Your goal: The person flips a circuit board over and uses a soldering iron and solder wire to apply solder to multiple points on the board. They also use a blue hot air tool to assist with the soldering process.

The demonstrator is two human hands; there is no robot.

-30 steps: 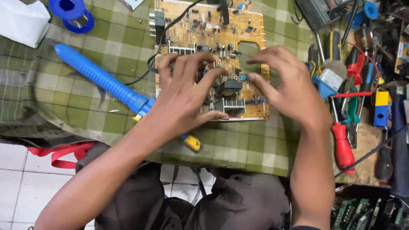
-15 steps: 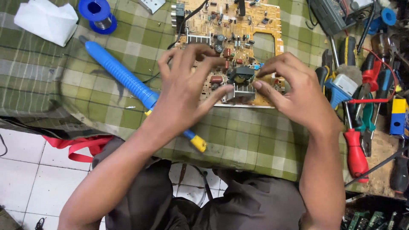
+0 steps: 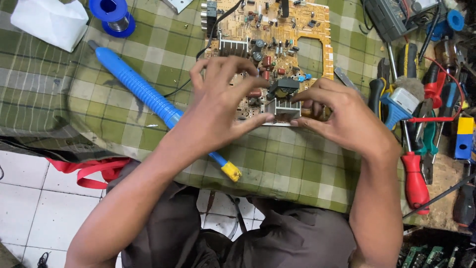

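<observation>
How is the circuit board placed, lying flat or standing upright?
Lying flat: the circuit board rests component side up on the checked cloth, with both hands over its near edge.

Even, soft daylight fills the bench, fairly bright, with no harsh glare. The hands [image 3: 277, 111] throw only faint shadows on the cloth [image 3: 124, 119]. Focus is sharp in the middle; edges bow slightly, and the tool pile [image 3: 426, 114] at right sits dimmer.

Both hands, left [image 3: 218, 111] and right [image 3: 342, 116], pinch the near edge of a circuit board [image 3: 277, 44] on green checked cloth [image 3: 124, 104]; blue pump [image 3: 148, 97] beside.
</observation>
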